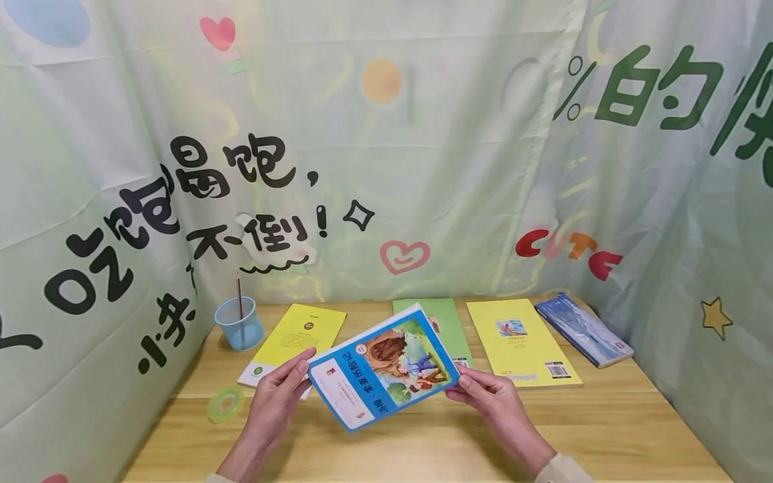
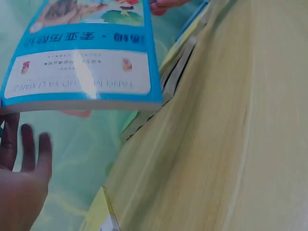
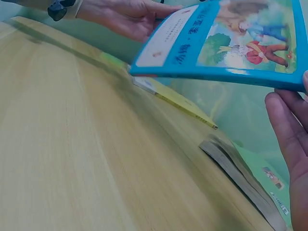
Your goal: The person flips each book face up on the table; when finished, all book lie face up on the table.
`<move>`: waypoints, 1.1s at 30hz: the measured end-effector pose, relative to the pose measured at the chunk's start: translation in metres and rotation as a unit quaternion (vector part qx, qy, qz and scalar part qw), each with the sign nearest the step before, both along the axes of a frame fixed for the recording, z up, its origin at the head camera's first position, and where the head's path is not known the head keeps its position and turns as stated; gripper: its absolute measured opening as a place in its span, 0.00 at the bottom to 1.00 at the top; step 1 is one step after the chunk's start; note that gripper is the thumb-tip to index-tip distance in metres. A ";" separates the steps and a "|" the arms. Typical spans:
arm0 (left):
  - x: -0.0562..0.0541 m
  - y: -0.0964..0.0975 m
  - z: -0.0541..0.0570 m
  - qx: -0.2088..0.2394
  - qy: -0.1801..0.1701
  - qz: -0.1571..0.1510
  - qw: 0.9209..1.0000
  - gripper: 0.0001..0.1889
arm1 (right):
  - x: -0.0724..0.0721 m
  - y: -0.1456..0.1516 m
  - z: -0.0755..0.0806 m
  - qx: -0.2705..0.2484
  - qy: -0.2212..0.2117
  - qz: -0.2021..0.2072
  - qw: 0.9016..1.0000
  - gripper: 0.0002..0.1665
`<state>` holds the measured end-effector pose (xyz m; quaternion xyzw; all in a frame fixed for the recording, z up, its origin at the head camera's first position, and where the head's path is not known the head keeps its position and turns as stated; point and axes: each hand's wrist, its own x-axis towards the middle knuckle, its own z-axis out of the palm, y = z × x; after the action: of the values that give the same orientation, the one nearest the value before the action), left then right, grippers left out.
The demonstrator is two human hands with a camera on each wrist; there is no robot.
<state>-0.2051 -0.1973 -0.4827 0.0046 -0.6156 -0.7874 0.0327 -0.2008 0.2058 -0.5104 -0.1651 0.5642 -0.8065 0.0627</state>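
The left hand [image 1: 272, 399] and the right hand [image 1: 498, 406] hold a blue-bordered book [image 1: 395, 372] between them, tilted and raised above the wooden bench [image 1: 423, 463], its illustrated cover facing up. Each grip pinches 1 end of it, left and right. Farther back on the bench lie 4 more books: a lemon-yellow book [image 1: 308, 335] at left, a green book [image 1: 448, 318] partly hidden by the held book, a pale-yellow book [image 1: 507, 349] and a blue-covered book [image 1: 582, 329] at far right. A translucent cup [image 1: 232, 329] (1 thin stick stands inside) is beside the lemon-yellow book; a green ring [image 1: 216, 410] lies near the left hand.
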 end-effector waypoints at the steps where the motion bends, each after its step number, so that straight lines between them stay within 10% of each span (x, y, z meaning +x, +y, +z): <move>1: 0.000 0.000 0.000 0.005 -0.005 -0.002 1.000 0.25 | 0.000 0.000 0.000 -0.004 -0.001 -0.001 1.000 0.22; 21: -0.003 0.006 -0.011 -0.019 -0.095 0.010 0.995 0.28 | 0.004 -0.003 0.004 0.042 -0.058 -0.027 0.997 0.21; 33: -0.003 0.003 -0.017 -0.039 -0.118 -0.034 0.992 0.31 | 0.003 -0.006 0.005 0.056 -0.115 -0.048 0.991 0.12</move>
<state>-0.2086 -0.1943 -0.4998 0.0749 -0.6453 -0.7573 -0.0669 -0.1974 0.1995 -0.5054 -0.0402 0.6048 -0.7894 0.0976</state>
